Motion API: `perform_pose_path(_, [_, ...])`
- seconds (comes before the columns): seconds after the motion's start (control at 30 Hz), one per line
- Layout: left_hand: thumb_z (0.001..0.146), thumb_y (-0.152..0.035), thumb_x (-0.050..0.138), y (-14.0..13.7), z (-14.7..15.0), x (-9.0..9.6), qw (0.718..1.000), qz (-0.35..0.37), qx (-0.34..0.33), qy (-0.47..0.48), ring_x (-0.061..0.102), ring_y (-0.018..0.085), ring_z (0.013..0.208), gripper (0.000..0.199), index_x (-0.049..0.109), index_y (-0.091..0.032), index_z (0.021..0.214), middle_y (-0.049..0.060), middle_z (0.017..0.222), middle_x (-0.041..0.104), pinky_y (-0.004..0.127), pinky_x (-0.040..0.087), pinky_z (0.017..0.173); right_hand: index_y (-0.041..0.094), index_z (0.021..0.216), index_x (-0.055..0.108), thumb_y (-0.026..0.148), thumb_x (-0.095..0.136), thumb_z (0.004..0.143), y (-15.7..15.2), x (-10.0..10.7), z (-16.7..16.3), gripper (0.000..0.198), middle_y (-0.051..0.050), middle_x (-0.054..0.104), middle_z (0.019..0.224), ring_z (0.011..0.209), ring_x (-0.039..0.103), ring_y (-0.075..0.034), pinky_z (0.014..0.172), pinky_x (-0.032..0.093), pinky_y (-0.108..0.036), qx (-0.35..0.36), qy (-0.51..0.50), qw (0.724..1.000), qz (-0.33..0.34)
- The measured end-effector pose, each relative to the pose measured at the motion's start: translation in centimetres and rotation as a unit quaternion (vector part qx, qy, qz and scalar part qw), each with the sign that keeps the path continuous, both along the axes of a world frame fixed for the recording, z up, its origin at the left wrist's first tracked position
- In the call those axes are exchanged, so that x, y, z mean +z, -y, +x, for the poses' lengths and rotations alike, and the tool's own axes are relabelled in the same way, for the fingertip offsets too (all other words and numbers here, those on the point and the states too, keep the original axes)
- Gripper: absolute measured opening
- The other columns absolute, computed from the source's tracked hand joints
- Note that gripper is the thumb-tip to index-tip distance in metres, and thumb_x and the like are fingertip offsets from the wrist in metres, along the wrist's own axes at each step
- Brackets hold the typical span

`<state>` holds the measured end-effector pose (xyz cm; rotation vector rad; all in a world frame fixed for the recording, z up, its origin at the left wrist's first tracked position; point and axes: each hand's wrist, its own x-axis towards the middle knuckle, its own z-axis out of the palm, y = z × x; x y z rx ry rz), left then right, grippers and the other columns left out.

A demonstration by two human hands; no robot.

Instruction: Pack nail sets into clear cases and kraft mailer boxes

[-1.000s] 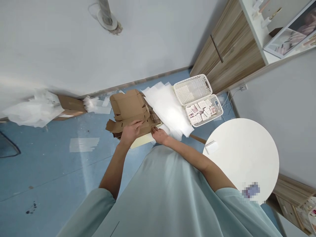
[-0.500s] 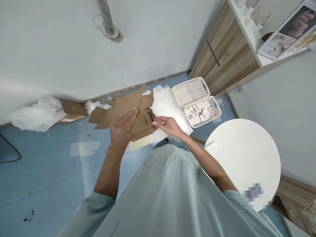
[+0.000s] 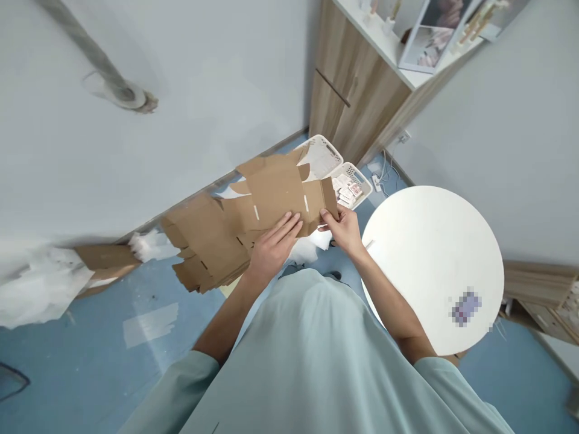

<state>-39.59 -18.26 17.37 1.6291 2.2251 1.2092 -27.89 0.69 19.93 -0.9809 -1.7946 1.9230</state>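
A flattened brown cardboard box, with cut flaps and slots, lies spread out in front of me. My right hand pinches the flap at its right end, thumb on top. My left hand rests on the near edge of the same sheet, its fingers stretched out flat; its thumb is hardly visible. To the left, more flattened cardboard boxes lie in a stack, partly under the sheet. White foam sheets show in part below the cardboard.
Two white plastic baskets stand beyond the sheet; the nearer basket holds small printed packets. A round white table is at my right. White plastic wrapping lies far left by the wall. A wooden cabinet fills the corner.
One flattened box has come off the stack and shifted right, now covering much of the foam and part of the baskets. Both hands moved right with it. My view has also turned.
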Motion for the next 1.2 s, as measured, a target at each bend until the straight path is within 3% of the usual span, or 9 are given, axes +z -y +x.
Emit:
perform_pose_path(0.13, [0.088,-0.065,0.076,-3.5,1.6,-0.5,0.998,-0.052,0.033,0.021,0.022,0.041,0.163,0.083,0.050,-0.029,0.158,0.013,0.171,0.039,0.067,0.028,0.129,0.019,0.101,0.067,0.071,0.075,0.082,-2.8,-0.5,6.1,0.055,-0.003,0.076,0.088,0.074,0.079,-0.021,0.061,0.065,-0.028,-0.071,-0.001,0.997,-0.006])
perform_pose_path(0.27, [0.093,-0.063,0.073,-7.4,3.1,-3.6,0.981,-0.066,0.127,0.128,0.016,0.037,0.165,0.101,0.020,-0.027,0.171,0.017,0.178,0.019,0.060,0.029,0.131,0.018,0.099,0.069,0.070,0.079,0.080,-4.6,-0.7,13.1,0.057,-0.005,0.078,0.088,0.076,0.080,-0.024,0.063,0.067,-0.030,-0.153,0.009,0.988,-0.021])
perform_pose_path(0.4, [0.098,-0.058,0.067,-12.5,6.6,-7.3,0.919,-0.172,0.072,0.348,0.044,0.035,0.155,0.091,0.025,-0.021,0.169,0.023,0.170,0.036,0.050,0.048,0.120,0.015,0.104,0.073,0.065,0.084,0.079,-5.4,-1.1,20.0,0.056,-0.008,0.081,0.092,0.077,0.081,-0.025,0.066,0.068,-0.033,-0.223,0.011,0.973,-0.059])
perform_pose_path(0.5, [0.097,-0.057,0.068,-15.9,10.4,-8.4,0.848,-0.220,-0.015,0.482,0.065,0.032,0.135,0.074,0.047,-0.016,0.156,0.024,0.151,0.061,0.049,0.056,0.110,0.016,0.109,0.074,0.059,0.085,0.080,-5.5,-2.0,25.0,0.053,-0.009,0.082,0.096,0.080,0.082,-0.025,0.069,0.069,-0.034,-0.273,0.004,0.958,-0.089])
perform_pose_path(0.57, [0.094,-0.058,0.070,-17.7,13.0,-8.7,0.820,-0.235,-0.061,0.518,0.072,0.029,0.122,0.065,0.060,-0.014,0.142,0.021,0.138,0.070,0.048,0.058,0.107,0.016,0.108,0.075,0.056,0.087,0.079,-5.4,-2.9,28.2,0.050,-0.009,0.082,0.097,0.080,0.082,-0.025,0.069,0.069,-0.033,-0.309,-0.001,0.945,-0.105])
perform_pose_path(0.73, [0.079,-0.048,0.087,-21.5,18.8,-9.8,0.867,-0.270,-0.051,0.415,0.072,0.029,0.115,0.067,0.066,-0.014,0.133,0.020,0.137,0.071,0.043,0.058,0.101,0.018,0.101,0.074,0.049,0.089,0.076,-4.6,-5.3,35.5,0.043,-0.009,0.081,0.093,0.079,0.082,-0.024,0.065,0.068,-0.028,-0.395,-0.015,0.906,-0.149])
perform_pose_path(0.87, [0.086,-0.039,0.081,-23.7,22.7,-11.2,0.880,-0.345,-0.106,0.309,0.074,0.027,0.104,0.048,0.070,-0.014,0.124,0.016,0.121,0.077,0.042,0.056,0.100,0.018,0.095,0.073,0.045,0.090,0.074,-3.6,-7.1,40.2,0.038,-0.008,0.080,0.090,0.078,0.081,-0.021,0.064,0.067,-0.024,-0.452,-0.043,0.872,-0.183])
perform_pose_path(0.97, [0.087,-0.037,0.080,-24.6,24.9,-12.0,0.907,-0.361,-0.114,0.184,0.072,0.029,0.111,0.048,0.068,-0.015,0.128,0.016,0.124,0.076,0.043,0.052,0.104,0.019,0.095,0.074,0.042,0.092,0.072,-2.6,-8.7,43.0,0.037,-0.006,0.080,0.088,0.074,0.080,-0.018,0.064,0.066,-0.022,-0.481,-0.061,0.851,-0.204])
perform_pose_path(1.2, [0.091,-0.023,0.070,-25.4,28.0,-13.7,0.886,-0.420,-0.157,0.117,0.074,0.028,0.109,0.026,0.076,-0.020,0.116,0.009,0.109,0.081,0.037,0.052,0.098,0.018,0.093,0.073,0.036,0.093,0.071,-0.8,-13.8,47.5,0.035,-0.005,0.079,0.086,0.072,0.077,-0.016,0.068,0.066,-0.021,-0.502,-0.047,0.828,-0.244])
